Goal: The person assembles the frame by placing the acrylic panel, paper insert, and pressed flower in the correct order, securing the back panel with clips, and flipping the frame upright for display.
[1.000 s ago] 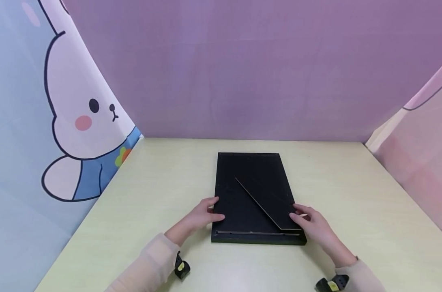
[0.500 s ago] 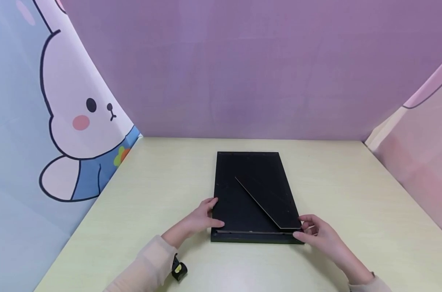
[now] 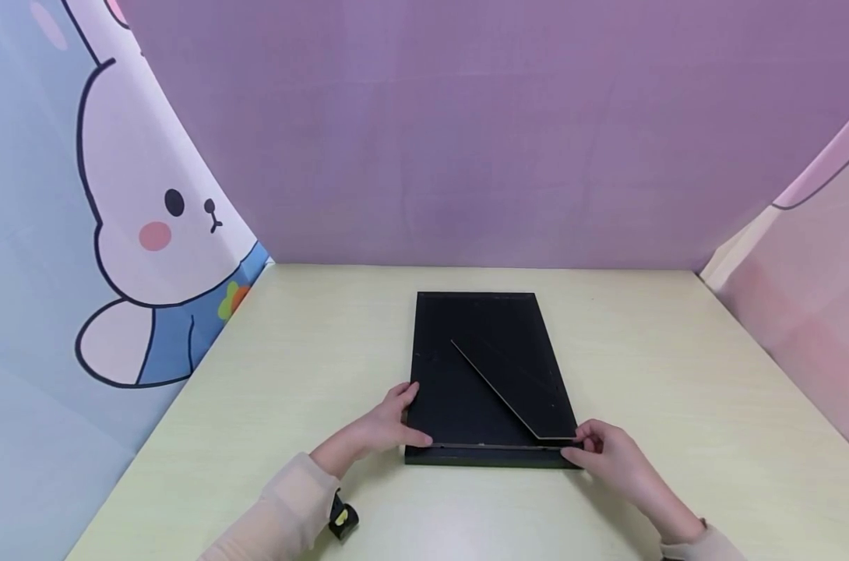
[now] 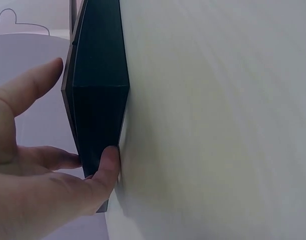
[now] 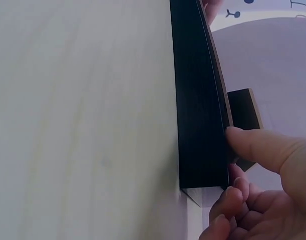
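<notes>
A black picture frame lies back up on the table, its black backing board on top. Across the board slants the flat easel stand, its near end slightly raised. My left hand holds the left edge near the front corner, thumb over the board; in the left wrist view a finger bends against the frame's side wall. With thumb at the front edge and fingers curled at the right side, my right hand grips the near right corner. A narrow gap runs along the board's near edge. The frame's front is hidden.
The pale table extends around the frame on all sides. A purple backdrop rises behind it, with a rabbit-print cloth on the left and a pink cloth on the right.
My right hand has slid from the right side toward me to the near right corner, its thumb now at the front edge. My left thumb has shifted slightly nearer the front edge.
</notes>
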The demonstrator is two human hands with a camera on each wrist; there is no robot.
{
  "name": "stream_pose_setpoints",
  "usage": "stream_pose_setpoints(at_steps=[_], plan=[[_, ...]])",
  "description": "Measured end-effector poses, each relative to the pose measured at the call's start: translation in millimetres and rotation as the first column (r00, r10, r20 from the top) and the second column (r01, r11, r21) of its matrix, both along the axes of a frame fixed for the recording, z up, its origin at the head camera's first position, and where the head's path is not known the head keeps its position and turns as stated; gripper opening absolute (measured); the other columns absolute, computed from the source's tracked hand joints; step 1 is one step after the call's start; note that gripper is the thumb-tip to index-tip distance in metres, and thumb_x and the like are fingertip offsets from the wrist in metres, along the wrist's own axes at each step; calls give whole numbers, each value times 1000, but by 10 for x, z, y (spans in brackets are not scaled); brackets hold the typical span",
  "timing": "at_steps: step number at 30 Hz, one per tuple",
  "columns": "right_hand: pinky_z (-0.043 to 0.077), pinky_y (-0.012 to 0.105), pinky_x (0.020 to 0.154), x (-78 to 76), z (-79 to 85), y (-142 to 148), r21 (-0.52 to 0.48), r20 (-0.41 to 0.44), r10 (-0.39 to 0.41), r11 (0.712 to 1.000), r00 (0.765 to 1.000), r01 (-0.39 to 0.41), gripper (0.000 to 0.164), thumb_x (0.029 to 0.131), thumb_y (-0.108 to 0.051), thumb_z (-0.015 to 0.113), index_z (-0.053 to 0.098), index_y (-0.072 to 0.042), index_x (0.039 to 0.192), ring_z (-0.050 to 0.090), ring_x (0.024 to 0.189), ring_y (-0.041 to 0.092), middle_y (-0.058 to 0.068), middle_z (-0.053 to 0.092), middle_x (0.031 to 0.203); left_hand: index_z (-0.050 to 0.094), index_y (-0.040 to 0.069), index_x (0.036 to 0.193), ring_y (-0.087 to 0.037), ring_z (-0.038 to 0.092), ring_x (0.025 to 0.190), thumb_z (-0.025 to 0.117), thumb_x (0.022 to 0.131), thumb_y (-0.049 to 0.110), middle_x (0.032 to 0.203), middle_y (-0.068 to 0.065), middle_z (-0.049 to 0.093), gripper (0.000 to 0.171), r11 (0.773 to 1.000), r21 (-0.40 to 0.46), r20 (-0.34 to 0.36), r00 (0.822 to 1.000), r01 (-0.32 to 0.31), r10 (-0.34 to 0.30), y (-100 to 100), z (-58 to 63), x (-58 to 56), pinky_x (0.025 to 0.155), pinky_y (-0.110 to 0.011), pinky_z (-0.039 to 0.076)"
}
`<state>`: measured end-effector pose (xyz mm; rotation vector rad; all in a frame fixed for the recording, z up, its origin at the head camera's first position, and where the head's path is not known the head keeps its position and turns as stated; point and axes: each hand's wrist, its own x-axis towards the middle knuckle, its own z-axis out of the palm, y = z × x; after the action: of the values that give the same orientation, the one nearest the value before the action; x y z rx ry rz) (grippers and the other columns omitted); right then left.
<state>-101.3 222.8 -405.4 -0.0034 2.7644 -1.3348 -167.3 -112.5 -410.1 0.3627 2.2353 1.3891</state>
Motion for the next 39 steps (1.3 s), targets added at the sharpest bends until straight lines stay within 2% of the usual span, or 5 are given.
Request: stream_pose_setpoints(at_steps=[8,14,24,31,39], plan=[[43,23,50,6,11,-22,22,-9,-68,997,998,68,18,78,-10,73,59,1,84,48,61,12,2,52,70,13,2,147,-43,29,125,73,78,11,148,-22,-4,92,999,22,8,1000,27,-27,0,1,10,99,-50,30],[46,24,51,23,21,-59,2,-2,-122,993,993,122,19,77,-9,73,61,2,86,52,61,13,3,57,71,15,1,146,-43,33,123,73,77,8,148,-23,-3,91,999,22,-4,1000,27,-26,3,-2,24,98,-49,32],[41,24,43,49,8,-115,-172,59,-188,966,980,195,25,81,-9,69,55,5,96,49,45,14,6,61,75,14,1,146,-42,33,123,73,77,8,148,-22,-3,91,1000,17,-19,1000,23,-23,7,-13,16,99,-48,31],[38,21,43,49,2,-149,-389,158,-151,899,976,202,25,87,-2,59,39,4,101,50,45,13,9,63,73,14,1,146,-42,35,122,73,77,8,148,-22,-3,91,999,23,-19,1000,22,-22,0,-10,5,98,-47,33],[38,20,44,44,6,-142,-436,167,-60,891,984,128,23,91,-1,51,32,2,104,52,48,11,14,67,95,14,1,146,-41,35,122,73,77,8,148,-22,-3,91,1000,19,-31,999,21,-20,-7,-6,-2,98,-47,33]])
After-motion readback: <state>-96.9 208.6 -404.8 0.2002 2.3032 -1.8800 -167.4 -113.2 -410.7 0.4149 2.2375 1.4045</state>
